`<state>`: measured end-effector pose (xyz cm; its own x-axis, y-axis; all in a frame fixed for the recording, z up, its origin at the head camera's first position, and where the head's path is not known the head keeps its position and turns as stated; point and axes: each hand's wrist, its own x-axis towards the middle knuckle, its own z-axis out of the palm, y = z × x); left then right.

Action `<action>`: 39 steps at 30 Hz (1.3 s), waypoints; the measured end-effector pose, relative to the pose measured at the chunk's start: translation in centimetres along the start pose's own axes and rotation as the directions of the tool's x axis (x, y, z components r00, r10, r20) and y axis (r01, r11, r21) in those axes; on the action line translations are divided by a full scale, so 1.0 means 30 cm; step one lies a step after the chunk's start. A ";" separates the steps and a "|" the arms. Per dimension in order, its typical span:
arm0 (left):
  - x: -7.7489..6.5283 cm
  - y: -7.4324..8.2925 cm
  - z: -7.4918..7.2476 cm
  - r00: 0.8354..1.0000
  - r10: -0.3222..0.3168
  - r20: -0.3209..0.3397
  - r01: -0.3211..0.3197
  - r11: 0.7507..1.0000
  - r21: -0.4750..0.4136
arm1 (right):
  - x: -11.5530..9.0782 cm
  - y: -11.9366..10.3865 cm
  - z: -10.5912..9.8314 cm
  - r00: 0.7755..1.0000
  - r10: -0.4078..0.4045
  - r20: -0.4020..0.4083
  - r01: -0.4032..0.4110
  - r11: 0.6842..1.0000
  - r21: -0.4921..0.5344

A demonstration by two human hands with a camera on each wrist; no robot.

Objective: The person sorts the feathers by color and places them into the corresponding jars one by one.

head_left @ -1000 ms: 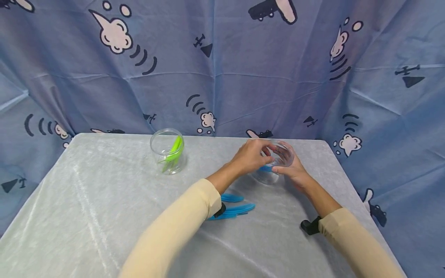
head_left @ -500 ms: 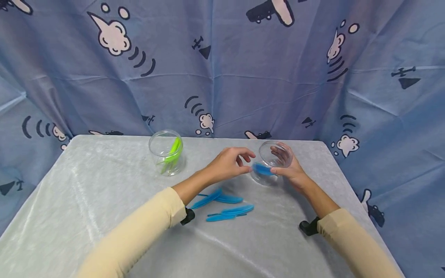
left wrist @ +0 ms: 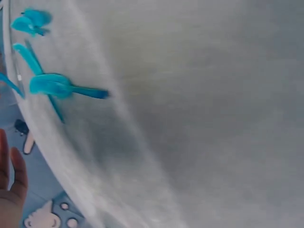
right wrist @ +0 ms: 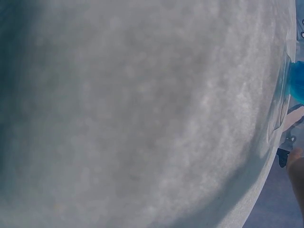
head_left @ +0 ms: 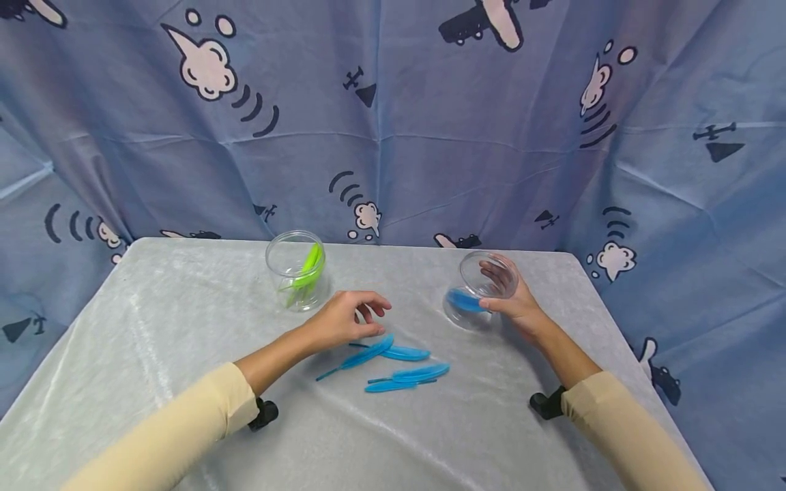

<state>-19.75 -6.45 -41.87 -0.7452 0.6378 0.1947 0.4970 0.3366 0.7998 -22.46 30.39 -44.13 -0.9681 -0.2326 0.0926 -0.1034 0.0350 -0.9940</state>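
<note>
My right hand (head_left: 518,300) grips a clear round jar (head_left: 473,315) from its right side, thumb near the rim. Inside that jar lies blue feather material (head_left: 464,300); in the right wrist view, the blue feather (right wrist: 297,81) shows at the right edge. My left hand (head_left: 346,318) hovers with loosely bent fingers and holds nothing, just above several loose blue feathers (head_left: 366,354) on the table. Two of these cross near its thumb, and others (head_left: 420,372) lie a little to the right and nearer. The left wrist view shows the crossing blue feathers (left wrist: 51,85) and part of the left hand (left wrist: 12,183).
Another clear jar (head_left: 295,235) with bright green feathers (head_left: 310,262) stands at the back left. A pale grey cloth (head_left: 153,354) covers the table. Behind its far edge hangs a blue patterned curtain (head_left: 417,177).
My left hand has drawn out of the clear jar, empty, and moved left and toward me to the loose blue feathers. The right hand still grips the jar, now showing blue inside.
</note>
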 end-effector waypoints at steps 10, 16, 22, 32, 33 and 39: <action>-0.105 -0.068 -0.014 0.995 -0.067 0.068 0.069 0.997 -0.025 | -0.002 0.008 0.001 1.000 0.014 -0.003 -0.014 1.000 -0.007; -0.153 -0.093 -0.010 0.993 -0.086 0.076 0.088 0.996 -0.029 | 0.002 0.005 0.002 1.000 0.006 0.001 -0.006 1.000 -0.003; -0.183 -0.114 0.001 0.992 -0.099 0.078 0.101 0.995 -0.026 | 0.003 0.000 0.004 1.000 0.004 0.001 -0.004 1.000 -0.004; -0.203 -0.128 0.033 0.993 -0.070 0.090 0.067 0.997 0.034 | -0.001 0.003 0.002 1.000 0.008 0.001 -0.008 1.000 -0.002; -0.204 -0.130 0.035 0.994 -0.067 0.086 0.064 0.997 0.040 | -0.001 0.004 0.001 1.000 0.009 0.001 -0.009 1.000 -0.004; -0.204 -0.135 0.044 0.996 -0.056 0.062 0.053 0.997 0.052 | -0.004 0.007 -0.004 1.000 0.013 0.005 -0.013 1.000 -0.003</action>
<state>-16.60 -10.80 -47.04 -0.7430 0.6596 0.1137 0.4790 0.4054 0.7786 -22.40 30.53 -44.36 -0.9683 -0.2368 0.0793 -0.0915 0.0412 -0.9949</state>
